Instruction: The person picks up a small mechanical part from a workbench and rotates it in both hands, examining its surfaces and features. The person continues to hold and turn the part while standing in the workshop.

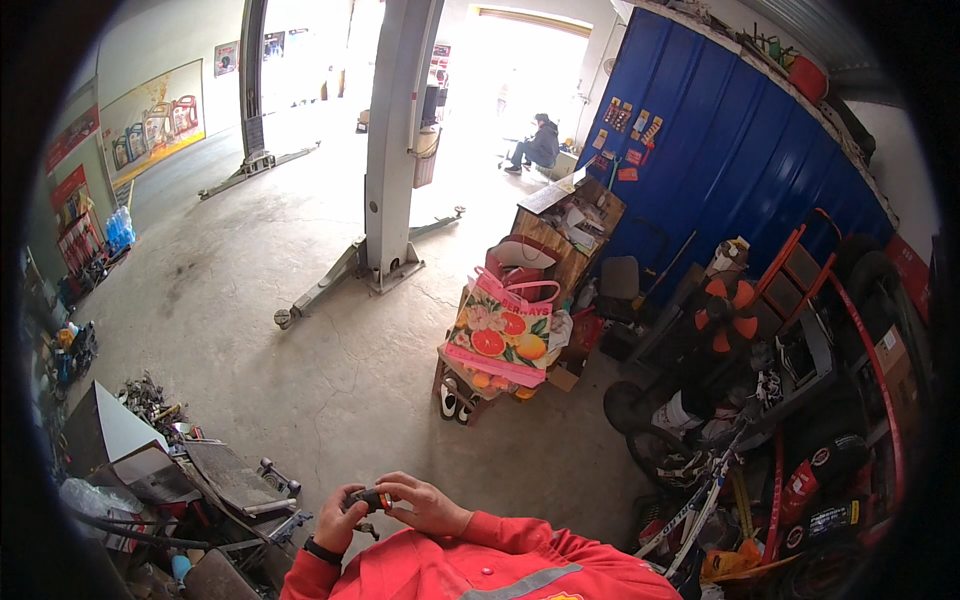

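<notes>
Close to my body, both hands are closed on a small black object with an orange-red edge (371,499), whose kind I cannot make out. My left hand (338,520), with a dark band on its wrist, grips it from the left, thumb on the near side. From the right, my right hand (430,508) has its fingertips against the orange-red end. A short dark piece hangs just below the object. The fingers hide part of it. Both forearms are in red sleeves.
A grey lift post (398,150) with low arms stands ahead on concrete. A flowered bag (500,330) sits on a stool, right of centre. Scrap parts (215,480) are heaped at the near left; a bicycle (690,510) and tyres crowd the right. A person (538,143) sits far off.
</notes>
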{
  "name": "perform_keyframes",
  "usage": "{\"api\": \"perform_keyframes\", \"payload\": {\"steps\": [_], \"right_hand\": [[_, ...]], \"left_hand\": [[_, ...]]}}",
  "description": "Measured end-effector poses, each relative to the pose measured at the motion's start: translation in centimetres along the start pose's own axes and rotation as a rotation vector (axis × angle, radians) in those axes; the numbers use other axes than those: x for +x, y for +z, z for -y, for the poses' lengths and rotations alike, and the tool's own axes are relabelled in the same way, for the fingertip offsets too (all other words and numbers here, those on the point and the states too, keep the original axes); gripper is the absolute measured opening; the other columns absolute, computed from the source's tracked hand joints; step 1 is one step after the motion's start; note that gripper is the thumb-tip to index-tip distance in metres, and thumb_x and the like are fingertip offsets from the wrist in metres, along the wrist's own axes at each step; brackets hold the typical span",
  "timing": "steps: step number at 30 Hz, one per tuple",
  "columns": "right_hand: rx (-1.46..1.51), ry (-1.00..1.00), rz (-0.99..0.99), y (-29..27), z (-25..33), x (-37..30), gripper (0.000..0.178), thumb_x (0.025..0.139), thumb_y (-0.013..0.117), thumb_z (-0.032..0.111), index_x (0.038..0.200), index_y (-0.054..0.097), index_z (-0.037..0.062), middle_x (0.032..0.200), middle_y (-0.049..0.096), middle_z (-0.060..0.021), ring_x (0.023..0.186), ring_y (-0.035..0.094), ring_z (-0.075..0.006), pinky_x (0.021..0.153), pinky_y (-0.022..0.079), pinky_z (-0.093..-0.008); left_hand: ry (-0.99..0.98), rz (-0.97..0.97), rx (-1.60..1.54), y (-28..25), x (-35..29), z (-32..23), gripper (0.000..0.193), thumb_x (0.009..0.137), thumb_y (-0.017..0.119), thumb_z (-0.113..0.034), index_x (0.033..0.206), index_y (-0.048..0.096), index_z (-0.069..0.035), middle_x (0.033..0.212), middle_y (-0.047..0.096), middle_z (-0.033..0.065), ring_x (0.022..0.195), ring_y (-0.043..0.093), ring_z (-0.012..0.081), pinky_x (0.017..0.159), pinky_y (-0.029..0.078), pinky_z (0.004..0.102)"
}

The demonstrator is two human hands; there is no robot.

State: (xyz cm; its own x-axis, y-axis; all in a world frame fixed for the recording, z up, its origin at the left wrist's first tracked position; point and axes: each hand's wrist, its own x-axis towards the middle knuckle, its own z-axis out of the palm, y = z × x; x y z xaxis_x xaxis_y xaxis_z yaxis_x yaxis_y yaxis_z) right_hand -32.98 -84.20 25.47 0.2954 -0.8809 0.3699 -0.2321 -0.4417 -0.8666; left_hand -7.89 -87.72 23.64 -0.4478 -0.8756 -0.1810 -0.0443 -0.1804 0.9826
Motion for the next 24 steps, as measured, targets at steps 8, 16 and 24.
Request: {"api": "perform_keyframes", "payload": {"steps": [8, 16, 24], "right_hand": [[-0.147, -0.136, -0.039, 0.1, 0.2, 0.3, 0.047, 0.095, 0.08, 0.004, 0.14, 0.067, 0.0076, 0.136, 0.067, -0.0172, 0.114, 0.072, -0.0386, 0.094, 0.062, -0.0431], [-0.025, 0.202, 0.009, -0.5, 1.3, -0.1, 0.04, 0.101, 0.079, 0.012, 0.136, 0.065, -0.0016, 0.106, 0.073, -0.014, 0.09, 0.074, -0.0226, 0.083, 0.061, -0.0367], [0.385, 0.52, 0.119, -0.4, -2.0, -0.8, 0.034, 0.114, 0.065, 0.028, 0.124, 0.064, -0.0039, 0.09, 0.073, -0.0078, 0.079, 0.067, -0.0155, 0.074, 0.057, -0.0343]], "left_hand": [[-0.073, 0.083, -0.215, -0.4, 0.4, 0.9, 0.07, 0.101, 0.076, -0.053, 0.139, 0.062, 0.003, 0.114, 0.074, 0.0079, 0.096, 0.069, 0.0148, 0.087, 0.057, 0.032], [-0.013, 0.028, -0.113, 0.2, -0.3, -0.3, 0.074, 0.093, 0.091, -0.043, 0.143, 0.06, 0.002, 0.115, 0.072, 0.0066, 0.099, 0.068, 0.0132, 0.086, 0.057, 0.0299], [0.2, -0.015, 0.101, 0.9, -0.3, 0.0, 0.081, 0.085, 0.098, -0.036, 0.144, 0.058, 0.001, 0.117, 0.071, 0.0076, 0.101, 0.068, 0.0157, 0.088, 0.059, 0.0316]]}}
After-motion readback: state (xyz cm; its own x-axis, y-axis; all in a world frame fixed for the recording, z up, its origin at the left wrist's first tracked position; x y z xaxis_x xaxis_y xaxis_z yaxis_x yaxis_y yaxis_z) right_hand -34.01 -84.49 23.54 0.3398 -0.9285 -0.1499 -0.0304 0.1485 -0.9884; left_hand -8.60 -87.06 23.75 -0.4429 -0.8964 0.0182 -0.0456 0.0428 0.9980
